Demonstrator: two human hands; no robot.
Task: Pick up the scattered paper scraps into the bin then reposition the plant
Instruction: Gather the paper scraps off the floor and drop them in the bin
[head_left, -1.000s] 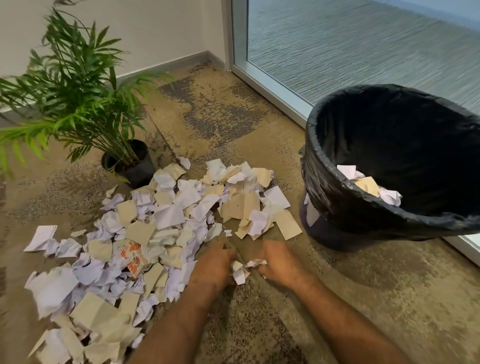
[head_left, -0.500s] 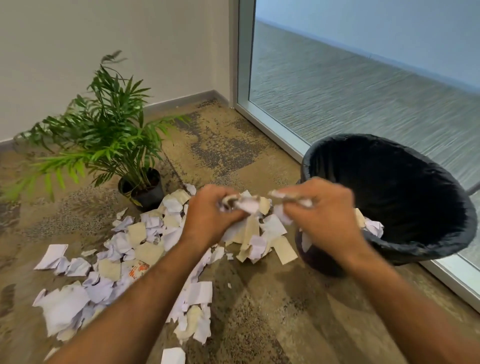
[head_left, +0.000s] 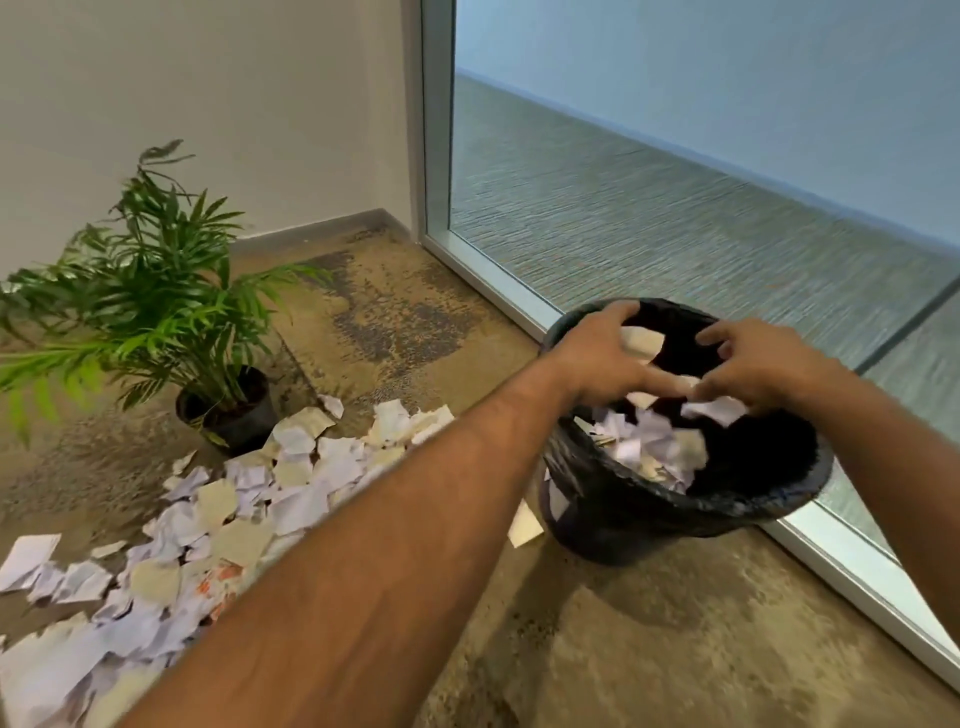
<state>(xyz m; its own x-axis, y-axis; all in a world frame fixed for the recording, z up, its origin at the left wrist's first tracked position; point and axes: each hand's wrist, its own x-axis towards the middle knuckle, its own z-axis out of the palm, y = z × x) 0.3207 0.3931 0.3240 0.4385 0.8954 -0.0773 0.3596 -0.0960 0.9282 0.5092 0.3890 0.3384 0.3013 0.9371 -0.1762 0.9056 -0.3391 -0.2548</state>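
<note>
Both hands, left hand (head_left: 597, 358) and right hand (head_left: 763, 364), hung over the bin (head_left: 649, 512), fingers spread apart so scraps (head_left: 649, 447) dropped inside.

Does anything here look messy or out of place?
Yes. Torn white and beige paper scraps lie strewn across the tan carpet, right up against the potted green palm plant. One loose scrap lies beside the black-lined waste bin.
</note>
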